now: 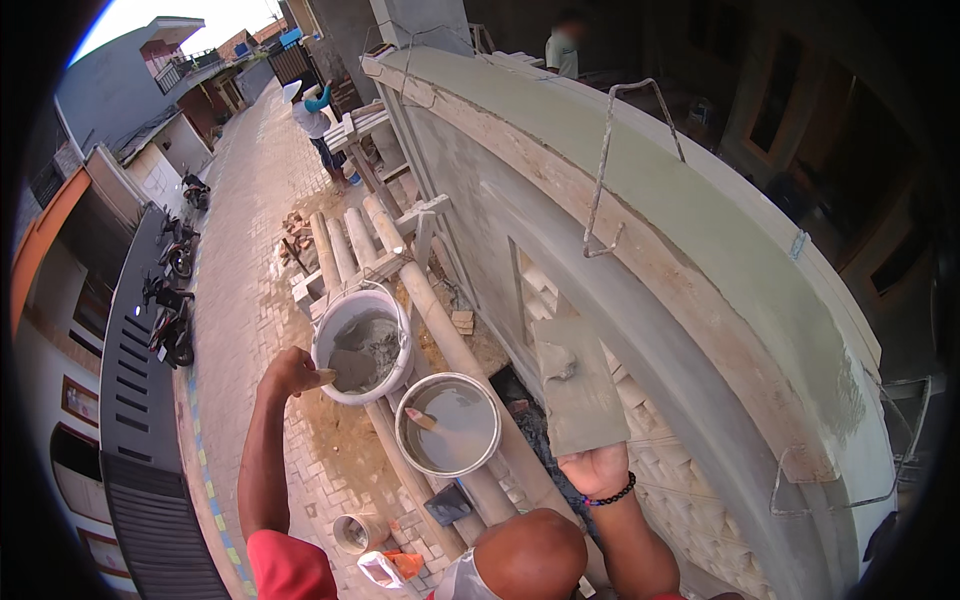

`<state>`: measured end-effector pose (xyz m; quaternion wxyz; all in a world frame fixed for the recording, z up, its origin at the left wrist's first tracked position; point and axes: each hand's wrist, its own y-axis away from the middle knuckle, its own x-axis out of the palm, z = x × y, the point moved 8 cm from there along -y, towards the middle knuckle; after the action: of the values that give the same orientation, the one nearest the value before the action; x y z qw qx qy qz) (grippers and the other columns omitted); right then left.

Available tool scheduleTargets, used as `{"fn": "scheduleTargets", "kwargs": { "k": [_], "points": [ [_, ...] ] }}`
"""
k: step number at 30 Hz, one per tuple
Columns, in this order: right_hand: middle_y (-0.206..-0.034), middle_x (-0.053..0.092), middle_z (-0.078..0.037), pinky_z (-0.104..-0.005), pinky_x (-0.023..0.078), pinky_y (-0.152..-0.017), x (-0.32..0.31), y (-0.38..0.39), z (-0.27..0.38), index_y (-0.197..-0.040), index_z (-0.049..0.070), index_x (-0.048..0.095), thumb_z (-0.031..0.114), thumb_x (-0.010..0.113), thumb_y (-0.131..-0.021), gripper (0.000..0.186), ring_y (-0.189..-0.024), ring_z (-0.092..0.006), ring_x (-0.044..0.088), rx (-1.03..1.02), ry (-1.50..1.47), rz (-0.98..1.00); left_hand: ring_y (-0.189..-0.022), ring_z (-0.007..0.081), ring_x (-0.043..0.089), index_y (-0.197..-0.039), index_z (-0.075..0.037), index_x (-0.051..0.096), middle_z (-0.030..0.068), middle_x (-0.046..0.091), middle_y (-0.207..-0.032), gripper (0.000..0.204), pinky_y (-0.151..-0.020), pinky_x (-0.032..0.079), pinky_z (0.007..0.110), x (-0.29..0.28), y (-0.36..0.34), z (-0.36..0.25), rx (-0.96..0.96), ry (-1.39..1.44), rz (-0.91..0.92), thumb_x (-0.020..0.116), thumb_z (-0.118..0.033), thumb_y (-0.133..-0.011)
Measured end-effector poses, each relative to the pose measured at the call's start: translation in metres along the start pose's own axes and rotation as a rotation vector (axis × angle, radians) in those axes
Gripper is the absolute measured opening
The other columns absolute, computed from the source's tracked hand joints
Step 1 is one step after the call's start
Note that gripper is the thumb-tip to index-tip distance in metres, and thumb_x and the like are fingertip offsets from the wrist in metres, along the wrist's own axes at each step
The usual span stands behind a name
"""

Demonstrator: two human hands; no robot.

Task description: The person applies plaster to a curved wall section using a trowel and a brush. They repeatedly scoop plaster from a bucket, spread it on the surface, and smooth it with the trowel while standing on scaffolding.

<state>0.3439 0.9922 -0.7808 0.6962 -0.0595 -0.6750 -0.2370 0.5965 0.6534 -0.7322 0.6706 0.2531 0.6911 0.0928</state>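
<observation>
My left hand (288, 371) is closed on the wooden handle of a trowel (351, 369). Its blade dips into the wet grey mortar (382, 340) inside a whitish bucket (404, 352). On the right, my right hand (597, 470) supports the near end of a flat grey mortar board (578, 410), with the fingers mostly hidden beneath it. A small lump of mortar (556, 362) sits on the board. Between my hands, nearer to me, a second bucket (403, 450) holds murky grey water, and a tool with a wooden handle (421, 418) sticks out of it.
Both buckets stand on scaffold poles (435, 315) beside a curved plastered wall (700, 210) with bent metal rods (598, 190). Below lie a small pail (360, 532) and an orange-white bag (392, 567) on paving. Farther off are a person in a hat (315, 120) and parked motorbikes (172, 320).
</observation>
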Motion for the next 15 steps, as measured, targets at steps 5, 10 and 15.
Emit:
{"fn": "scheduleTargets", "kwargs": {
  "k": [5, 10, 15],
  "points": [
    [-0.116, 0.056, -0.005, -0.0318, 0.046, -0.075, 0.006, 0.006, 0.001, -0.120, 0.010, 0.049, 0.029, 0.048, -0.090, 0.036, -0.097, -0.0187, 0.056, 0.022, -0.088, 0.168, -0.089, 0.0274, 0.062, -0.095, -0.012, 0.067, 0.0123, 0.066, -0.090, 0.037, -0.077, 0.049, 0.034, -0.003, -0.073, 0.014, 0.297, -0.263, -0.123, 0.076, -0.027, -0.062],
    [-0.122, 0.053, -0.007, -0.0363, 0.045, -0.091, 0.010, 0.016, 0.008, -0.124, 0.009, 0.047, 0.031, 0.049, -0.090, 0.040, -0.110, -0.0219, 0.053, -0.020, -0.053, 0.228, -0.096, 0.0273, 0.060, -0.098, -0.015, 0.067, 0.0115, 0.065, -0.099, 0.032, -0.079, 0.048, 0.034, 0.006, -0.096, 0.043, 0.188, -0.225, -0.141, 0.072, -0.020, -0.067],
    [-0.124, 0.052, -0.007, -0.0373, 0.044, -0.092, 0.015, 0.025, 0.010, -0.125, 0.009, 0.046, 0.030, 0.048, -0.090, 0.041, -0.112, -0.0236, 0.051, -0.094, -0.016, 0.213, -0.093, 0.0252, 0.061, -0.105, -0.012, 0.064, 0.0104, 0.065, -0.095, 0.035, -0.084, 0.042, 0.041, 0.018, -0.104, 0.048, 0.242, -0.260, -0.195, 0.067, -0.018, -0.071]
  ]
}}
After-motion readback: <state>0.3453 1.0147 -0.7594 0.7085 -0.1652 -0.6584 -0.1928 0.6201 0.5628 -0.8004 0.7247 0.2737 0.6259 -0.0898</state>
